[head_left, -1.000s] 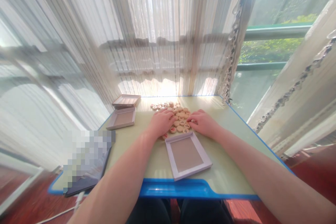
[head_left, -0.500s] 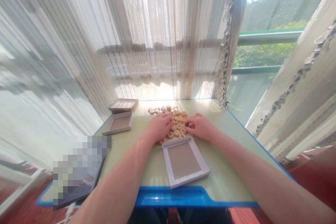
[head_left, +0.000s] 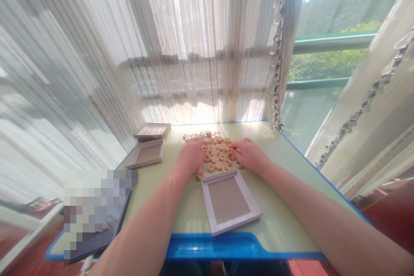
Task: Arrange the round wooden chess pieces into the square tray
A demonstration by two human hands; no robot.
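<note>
"What do I have in the middle of my feed?"

"I see a loose spread of round, pale wooden discs (head_left: 219, 165), just right of the frame's centre and below its middle. Some show red characters, some black, others a plain face; a few overlap toward the top."

"And the hands?"

"I see the bare left hand (head_left: 191, 155) palm down at the spread's left edge, its fingers bent toward the discs. I can't tell whether it grips one. The bare right hand (head_left: 250, 155) is at the right edge, thumb and fingers drawn close about a tilted disc (head_left: 239, 151). Whether it's pinched firmly, I can't tell."

"What's around them?"

"Just below the spread, in the lower centre, I have a shallow square cardboard tray with whitish walls and a beige floor (head_left: 228, 202). A similar shallow cardboard tray (head_left: 147, 154) lies left of centre, with a brown-edged, shallow rectangular box (head_left: 152, 130) behind it. A second, smaller cluster of wooden discs (head_left: 200, 135) lies beyond the spread. Lower left, I get a dark flat device, its screen pixelated (head_left: 89, 246)."

"All on one surface?"

"Yes, a pale green tabletop with a blue rim (head_left: 278, 142)."
</note>
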